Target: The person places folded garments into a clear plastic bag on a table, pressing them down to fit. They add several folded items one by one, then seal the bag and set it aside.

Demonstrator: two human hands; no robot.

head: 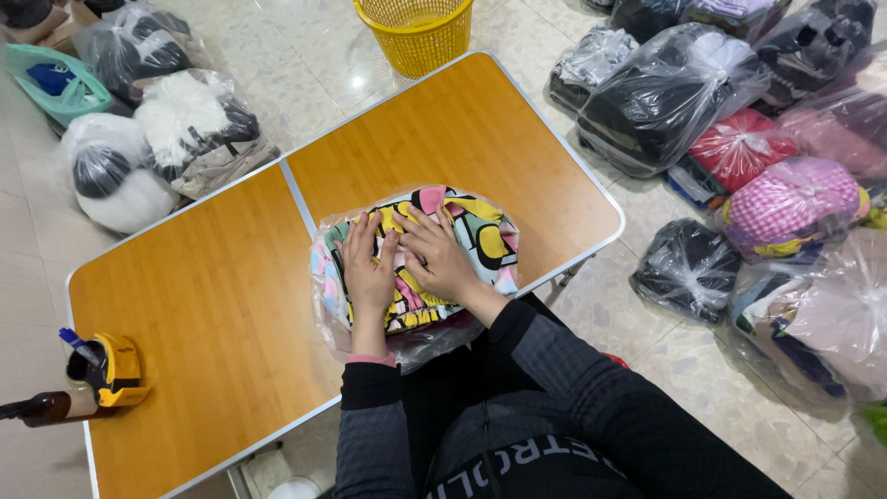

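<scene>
Wooden folding table [222, 305] with pale metal edging and centre seam, clear plastic bag of colourful patterned fabric [462, 226] lying at its near edge, yellow tape dispenser [115, 370] at the left end, tiled floor [305, 55] beneath

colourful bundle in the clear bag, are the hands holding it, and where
Not gripped: both hands, left hand and right hand, press flat on top of the bagged colourful garment.

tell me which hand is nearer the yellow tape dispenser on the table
Left. The left hand presses the bagged colourful garment on the side toward the yellow tape dispenser; the right hand lies beside it, farther from the dispenser, also flat on the bag.
</scene>
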